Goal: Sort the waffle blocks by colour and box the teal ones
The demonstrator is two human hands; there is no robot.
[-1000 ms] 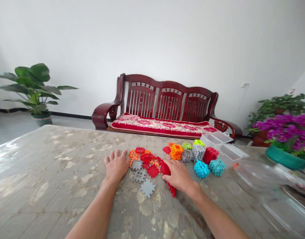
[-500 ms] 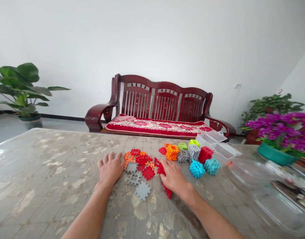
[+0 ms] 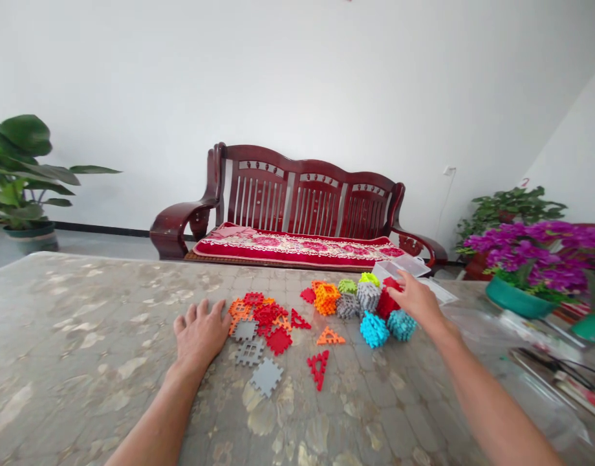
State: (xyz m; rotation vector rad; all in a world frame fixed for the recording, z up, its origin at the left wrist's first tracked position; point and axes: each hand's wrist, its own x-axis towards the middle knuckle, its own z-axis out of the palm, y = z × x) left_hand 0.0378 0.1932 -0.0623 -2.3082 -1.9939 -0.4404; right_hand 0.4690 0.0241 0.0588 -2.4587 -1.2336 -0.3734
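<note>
My left hand [image 3: 202,331] lies flat on the table with its fingers spread, beside a loose pile of toothed plastic tiles: orange tiles [image 3: 238,310], red tiles [image 3: 268,317] and grey tiles [image 3: 267,377]. My right hand [image 3: 420,303] is at the red tile stack [image 3: 387,299], its thumb and fingers closed on the stack's right and top side. Part of that stack is hidden by the hand. Between the hands lie a red triangular tile [image 3: 319,370], an orange triangular tile [image 3: 330,336] and another red triangle [image 3: 300,320].
Around the red stack stand blue stacks [image 3: 374,329], grey stacks [image 3: 368,297], green tiles [image 3: 347,286] and an orange block [image 3: 326,298]. Clear plastic boxes [image 3: 443,291] lie behind. On the right are a flower pot [image 3: 519,298] and clear lids. A wooden bench [image 3: 288,194] stands beyond the table.
My right hand has moved right and away from me, from the red triangles to the red stack, uncovering the orange triangle. My left hand stays beside the pile. The view has turned slightly right.
</note>
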